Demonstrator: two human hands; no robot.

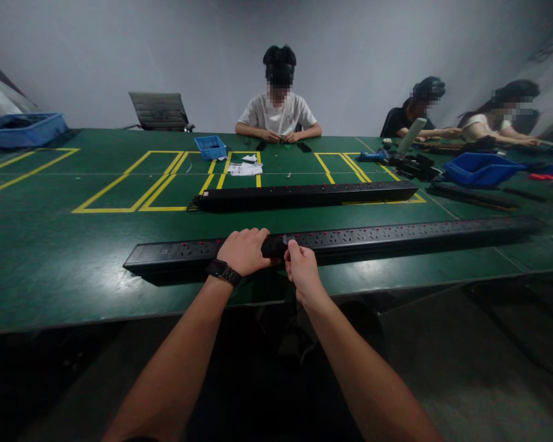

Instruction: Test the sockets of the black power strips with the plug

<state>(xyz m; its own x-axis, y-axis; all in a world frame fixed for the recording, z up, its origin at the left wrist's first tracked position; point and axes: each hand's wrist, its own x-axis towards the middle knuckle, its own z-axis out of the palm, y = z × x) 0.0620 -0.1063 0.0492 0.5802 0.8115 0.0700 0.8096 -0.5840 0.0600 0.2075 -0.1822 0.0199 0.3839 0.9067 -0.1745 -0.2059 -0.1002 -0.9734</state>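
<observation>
A long black power strip (373, 236) with rows of sockets and small red marks lies along the near side of the green table. My left hand (243, 252), a dark watch on its wrist, is wrapped over the strip left of its middle, thumb toward the right. Close beside it, my right hand (301, 267) is closed in a pinch against the strip's upper face. A small greyish thing shows at those fingertips, too unclear to name. Farther back lies a second black power strip (304, 195), roughly parallel to the first.
Yellow tape lines mark the green table (105, 233). A small blue basket (211, 147) and white papers (245, 167) lie beyond the second strip. Blue bins stand at far left and right. One person (279, 113) sits opposite; two others work at right.
</observation>
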